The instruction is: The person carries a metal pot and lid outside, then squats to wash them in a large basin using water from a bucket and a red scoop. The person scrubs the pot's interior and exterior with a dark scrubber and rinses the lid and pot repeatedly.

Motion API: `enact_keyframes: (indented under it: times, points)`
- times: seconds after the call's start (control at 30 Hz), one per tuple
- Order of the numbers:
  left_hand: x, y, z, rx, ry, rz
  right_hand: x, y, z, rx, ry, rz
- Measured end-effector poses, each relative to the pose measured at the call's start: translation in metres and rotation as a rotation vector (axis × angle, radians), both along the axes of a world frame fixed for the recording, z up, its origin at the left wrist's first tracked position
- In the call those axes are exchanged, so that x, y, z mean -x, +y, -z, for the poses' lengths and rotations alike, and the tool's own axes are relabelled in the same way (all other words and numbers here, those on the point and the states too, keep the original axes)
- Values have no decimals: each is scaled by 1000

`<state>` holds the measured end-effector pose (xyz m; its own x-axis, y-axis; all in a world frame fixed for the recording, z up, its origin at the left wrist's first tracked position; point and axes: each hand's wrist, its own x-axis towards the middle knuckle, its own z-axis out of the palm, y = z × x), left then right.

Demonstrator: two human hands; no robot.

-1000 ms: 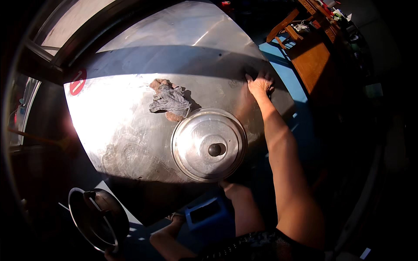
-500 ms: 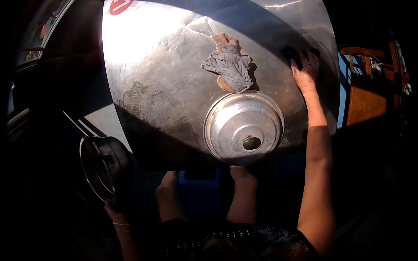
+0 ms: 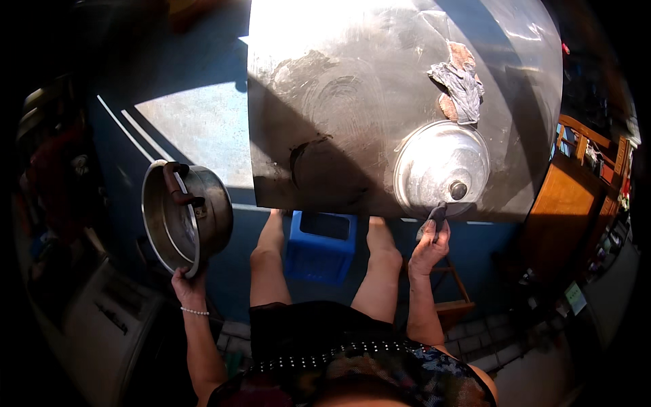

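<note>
My left hand [image 3: 190, 286] grips the rim of a deep metal pot [image 3: 218, 220], held tipped on its side off the table's left front corner. The pot's brown handle [image 3: 174, 184] is at its upper edge, and its open mouth faces left. In my right hand [image 3: 430, 249] a dark grey cloth [image 3: 432, 222] is pinched between the fingers, at the table's front edge beside the lid. The round metal lid [image 3: 434, 159] lies with its black knob [image 3: 458, 190] up. Behind it, a crumpled grey cloth [image 3: 464, 95] rests on a pinkish-brown one [image 3: 461, 54].
The metal-topped table [image 3: 380, 88] has dark wet smears at its left front. A blue plastic stool [image 3: 320, 261] stands between my legs under the front edge. To the right is a wooden cabinet [image 3: 566, 197], and on the left, two thin white bars [image 3: 127, 129].
My right hand has come back from the table's far right to the front edge beside the lid, bringing the dark cloth. My left hand keeps the pot. The view has shifted, placing the table farther right.
</note>
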<state>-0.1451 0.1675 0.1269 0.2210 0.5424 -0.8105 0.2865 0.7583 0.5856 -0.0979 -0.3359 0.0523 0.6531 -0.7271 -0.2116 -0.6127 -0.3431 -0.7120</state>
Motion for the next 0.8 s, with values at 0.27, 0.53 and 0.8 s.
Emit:
enact_keyframes:
  times: [0.27, 0.53, 0.8]
  points:
    - [56, 85, -12, -67, 74, -78, -84, 190, 96, 479, 145, -36]
    - [45, 98, -10, -97, 85, 7, -120, 261, 85, 406, -151, -964]
    - [50, 76, 14, -50, 45, 196, -53, 127, 84, 458, -258, -1499]
